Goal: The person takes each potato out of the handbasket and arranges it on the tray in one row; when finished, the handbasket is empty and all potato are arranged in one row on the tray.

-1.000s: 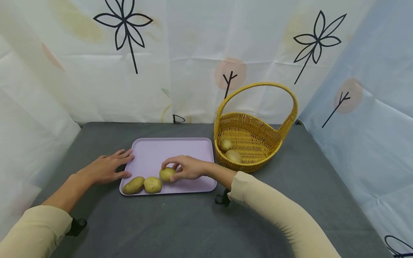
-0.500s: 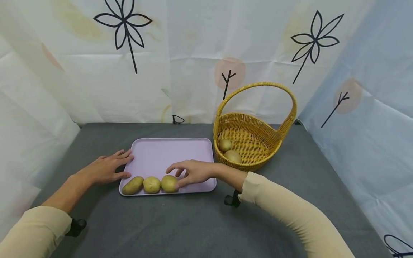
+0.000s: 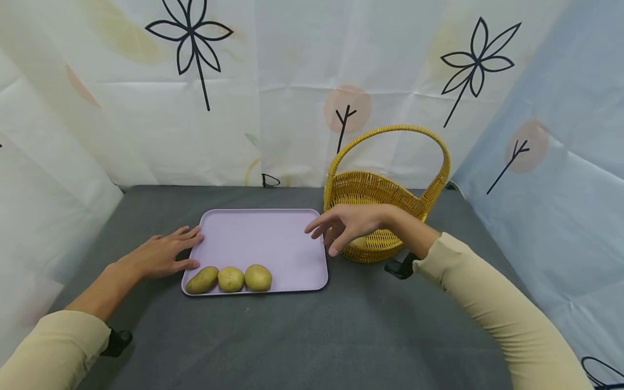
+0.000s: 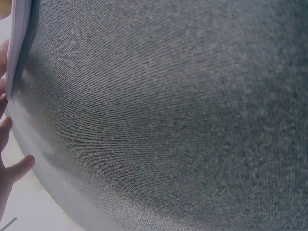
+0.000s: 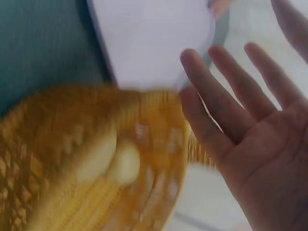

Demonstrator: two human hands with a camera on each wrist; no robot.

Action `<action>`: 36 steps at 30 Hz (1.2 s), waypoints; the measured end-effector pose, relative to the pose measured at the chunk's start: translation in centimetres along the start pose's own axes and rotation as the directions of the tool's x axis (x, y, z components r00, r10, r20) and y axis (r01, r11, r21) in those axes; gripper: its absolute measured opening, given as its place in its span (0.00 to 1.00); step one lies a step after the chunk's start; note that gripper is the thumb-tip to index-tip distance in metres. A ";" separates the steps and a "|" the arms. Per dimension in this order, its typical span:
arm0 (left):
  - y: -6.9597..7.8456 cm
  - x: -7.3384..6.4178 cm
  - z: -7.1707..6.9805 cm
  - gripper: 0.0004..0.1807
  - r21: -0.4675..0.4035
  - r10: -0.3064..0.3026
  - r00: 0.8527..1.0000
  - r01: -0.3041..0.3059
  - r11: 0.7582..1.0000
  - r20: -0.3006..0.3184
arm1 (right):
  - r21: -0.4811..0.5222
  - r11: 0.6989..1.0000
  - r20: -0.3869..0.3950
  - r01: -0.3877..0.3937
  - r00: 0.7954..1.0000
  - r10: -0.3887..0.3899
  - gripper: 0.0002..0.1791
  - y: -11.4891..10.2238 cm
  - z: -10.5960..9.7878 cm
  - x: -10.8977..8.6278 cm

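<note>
Three potatoes lie in a row along the near edge of the lilac tray (image 3: pixel 263 227): a long potato (image 3: pixel 202 280) at the corner, a rounder potato (image 3: pixel 231 279) beside it, then another round potato (image 3: pixel 258 278). My left hand (image 3: pixel 166 253) rests at the tray's left rim with fingers spread. My right hand (image 3: pixel 353 225), holding nothing, hovers in front of the wicker basket (image 3: pixel 375 187), fingers loosely bent. Inside the basket, two potatoes (image 5: pixel 126 163) show blurred in the right wrist view; the hand mostly hides them in the head view.
A dark grey cloth (image 3: pixel 273 336) covers the table. The basket's tall arched handle (image 3: pixel 390 129) rises at the back right, close to the tray's right side. A patterned white curtain (image 3: pixel 292 108) hangs behind the table and at both sides.
My right hand has let go of the third potato, set down beside the other two on the tray, and has moved right and back to the basket. My left hand has stayed put.
</note>
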State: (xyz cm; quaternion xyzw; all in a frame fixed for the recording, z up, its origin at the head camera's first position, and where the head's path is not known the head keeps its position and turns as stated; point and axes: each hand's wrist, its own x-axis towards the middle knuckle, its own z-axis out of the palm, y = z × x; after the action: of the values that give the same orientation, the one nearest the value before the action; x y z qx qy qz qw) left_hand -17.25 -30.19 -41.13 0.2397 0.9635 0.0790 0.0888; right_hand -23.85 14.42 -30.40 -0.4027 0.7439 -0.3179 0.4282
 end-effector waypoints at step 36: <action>-0.3 0.1 -0.1 0.42 0.000 0.003 1.000 -0.003 1.000 0.006 | 0.201 0.822 0.125 -0.533 0.846 0.518 0.38 6.8 -5.3 -2.8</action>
State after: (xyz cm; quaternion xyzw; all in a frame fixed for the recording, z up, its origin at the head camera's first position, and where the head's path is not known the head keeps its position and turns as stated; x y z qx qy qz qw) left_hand -17.51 -30.38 -41.12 0.2411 0.9630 0.0785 0.0915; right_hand -29.97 20.77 -32.65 -0.1402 0.7701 -0.2577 0.5664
